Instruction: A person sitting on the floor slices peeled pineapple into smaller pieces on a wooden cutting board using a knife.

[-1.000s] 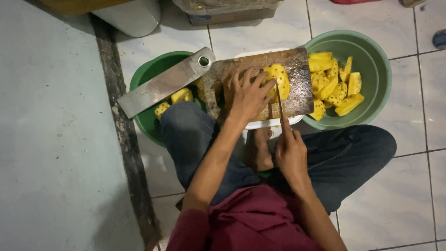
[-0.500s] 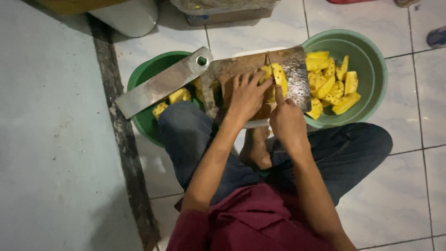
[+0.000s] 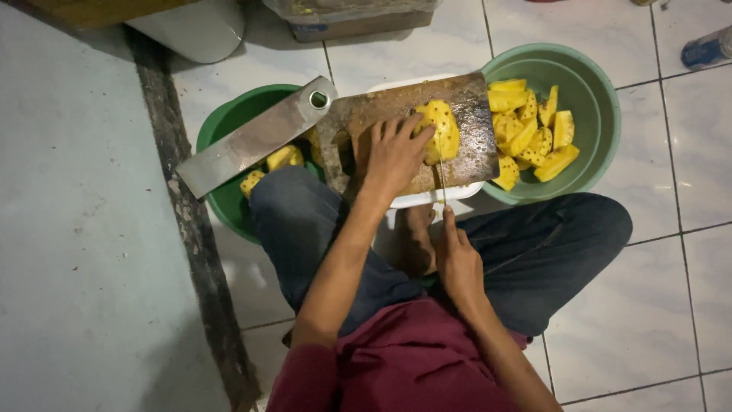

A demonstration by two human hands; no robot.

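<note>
Pineapple piece (image 3: 442,130) lies on wet cutting board (image 3: 412,122), pinned under left hand (image 3: 393,156), fingers spread flat. Right hand (image 3: 457,263) is closed round a thin knife (image 3: 441,172), blade reaching forward from the grip to the fruit. Slicing step, by my reading. Next cut needs the blade clear of the fingertips. Cut chunks (image 3: 530,133) fill the bowl (image 3: 602,91) right of the grip.

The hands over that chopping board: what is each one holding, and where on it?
Right hand grips a thin knife by its handle end. Left hand presses its fingers on the pineapple piece's left side.
</note>
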